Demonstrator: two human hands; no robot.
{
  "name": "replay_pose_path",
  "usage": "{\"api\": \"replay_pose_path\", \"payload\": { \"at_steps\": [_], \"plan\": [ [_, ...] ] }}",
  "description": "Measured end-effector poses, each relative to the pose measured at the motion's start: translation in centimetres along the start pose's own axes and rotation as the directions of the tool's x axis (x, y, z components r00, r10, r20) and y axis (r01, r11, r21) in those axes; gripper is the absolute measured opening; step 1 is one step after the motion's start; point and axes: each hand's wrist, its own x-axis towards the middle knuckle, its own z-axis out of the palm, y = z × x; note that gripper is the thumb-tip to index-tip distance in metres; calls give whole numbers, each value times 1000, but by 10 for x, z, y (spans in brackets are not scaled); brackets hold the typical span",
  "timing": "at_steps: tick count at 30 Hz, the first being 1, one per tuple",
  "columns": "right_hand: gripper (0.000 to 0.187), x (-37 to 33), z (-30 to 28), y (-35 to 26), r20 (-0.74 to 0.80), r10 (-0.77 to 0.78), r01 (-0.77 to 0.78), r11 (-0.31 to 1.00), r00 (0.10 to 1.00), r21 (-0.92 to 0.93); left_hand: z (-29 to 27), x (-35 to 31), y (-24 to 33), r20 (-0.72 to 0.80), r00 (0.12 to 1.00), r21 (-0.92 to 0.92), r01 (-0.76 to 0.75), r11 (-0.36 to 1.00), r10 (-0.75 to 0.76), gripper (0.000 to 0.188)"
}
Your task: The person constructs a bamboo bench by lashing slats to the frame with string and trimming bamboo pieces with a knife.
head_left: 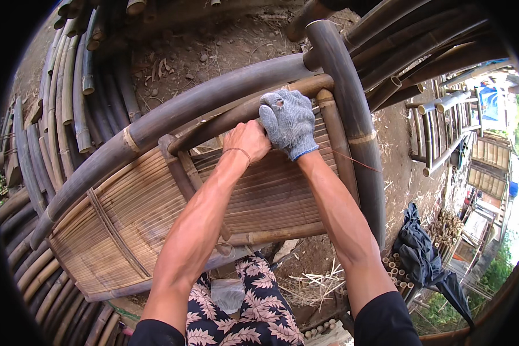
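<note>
Looking down in the head view, you have both hands side by side at the inner rail point(212, 126) of a bamboo seat point(127, 213). Your bare left hand point(247, 141) is closed in a fist at the near edge of that rail, with a thin band point(236, 150) around the wrist; whatever it grips is hidden. Your right hand point(290, 122), in a grey glove with a blue cuff, has its fingers curled right beside the left, and you cannot tell what it holds. A thin reddish string point(357, 162) stretches from near the glove to the thick dark post point(347, 92) on the right. The seat's slats spread beneath your forearms, and a thick curved rail point(213, 89) runs along the far side. Bamboo poles point(57, 95) lie stacked at the left; a dark cloth point(416, 251) drapes near cut bamboo pieces point(447, 226) at the lower right
</note>
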Motion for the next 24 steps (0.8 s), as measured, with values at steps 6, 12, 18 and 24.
{"api": "replay_pose_path", "payload": {
  "at_steps": [6, 12, 18, 24],
  "plan": [
    [23, 0, -3, 2, 64, 9, -7, 1000, 998, -25, 4, 13, -1, 65, 998, 13, 2, 1000, -3, 32],
    [23, 8, 0, -2, 37, -53, 53, 999, 998, 1, 17, 43, -20, 28, 959, 151, -282, 947, 281, 34],
    [19, -55, -60, 14, -301, 129, -96, 988, 945, 120, 20, -76, -58, -663, 657, 74, -419, 905, 358, 64],
    [21, -90, -115, 4, 78, -18, 56, 856, 997, -514, 51, -51, -78, -542, 744, 42, -440, 897, 391, 56]
  ]
}}
